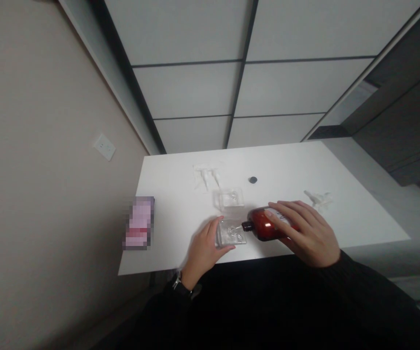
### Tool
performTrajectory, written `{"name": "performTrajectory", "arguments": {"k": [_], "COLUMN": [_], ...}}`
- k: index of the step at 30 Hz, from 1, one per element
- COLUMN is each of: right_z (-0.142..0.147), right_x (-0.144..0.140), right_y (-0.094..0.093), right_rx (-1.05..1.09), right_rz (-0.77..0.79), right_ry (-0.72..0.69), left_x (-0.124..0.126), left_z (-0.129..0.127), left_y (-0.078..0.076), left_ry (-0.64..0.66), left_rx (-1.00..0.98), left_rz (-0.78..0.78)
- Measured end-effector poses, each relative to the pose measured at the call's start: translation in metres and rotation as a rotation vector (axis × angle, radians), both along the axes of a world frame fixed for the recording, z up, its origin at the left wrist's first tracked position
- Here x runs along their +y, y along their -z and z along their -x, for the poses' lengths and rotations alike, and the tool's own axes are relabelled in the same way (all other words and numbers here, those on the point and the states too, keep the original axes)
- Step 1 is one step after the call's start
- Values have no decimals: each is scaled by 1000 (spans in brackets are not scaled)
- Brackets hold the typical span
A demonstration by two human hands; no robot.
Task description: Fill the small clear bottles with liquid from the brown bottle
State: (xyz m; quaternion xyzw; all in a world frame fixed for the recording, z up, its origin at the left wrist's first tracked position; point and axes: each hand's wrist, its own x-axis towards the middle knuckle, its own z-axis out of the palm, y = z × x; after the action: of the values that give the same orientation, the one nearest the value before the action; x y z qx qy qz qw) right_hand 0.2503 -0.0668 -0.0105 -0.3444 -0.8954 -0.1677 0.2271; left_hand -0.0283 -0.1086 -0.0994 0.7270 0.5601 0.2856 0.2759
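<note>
My right hand (306,233) is wrapped round a reddish-brown bottle (264,224) with a white label and a dark threaded neck. The bottle lies tipped on its side in the air, its uncapped mouth pointing left over the edge of a clear square container (231,233). Fingers and thumb of my left hand (206,245) grip that container from its left side, near the table's front edge. Whether liquid is flowing I cannot make out. Just behind stands a second clear container (231,198), touched by neither hand.
On the white table (286,167) lie two white pump-like pieces (210,179) on clear plastic, a small dark round cap (253,180) and a crumpled whitish wrapper (318,198). A blurred pink rectangular item (139,223) is at the left edge, near the wall.
</note>
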Motion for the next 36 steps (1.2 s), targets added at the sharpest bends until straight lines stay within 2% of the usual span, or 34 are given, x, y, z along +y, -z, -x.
{"name": "performTrajectory", "arguments": {"k": [13, 36], "right_z": [3, 0], "right_x": [2, 4], "right_y": [-11, -21], "right_rx": [-24, -48], "right_rz": [-71, -87], "right_ry": [-19, -22], "left_x": [0, -1], "left_z": [2, 3], "left_y": [5, 9], "left_ry": [0, 6], "left_rx": [4, -27], "left_rz": [-14, -24]}}
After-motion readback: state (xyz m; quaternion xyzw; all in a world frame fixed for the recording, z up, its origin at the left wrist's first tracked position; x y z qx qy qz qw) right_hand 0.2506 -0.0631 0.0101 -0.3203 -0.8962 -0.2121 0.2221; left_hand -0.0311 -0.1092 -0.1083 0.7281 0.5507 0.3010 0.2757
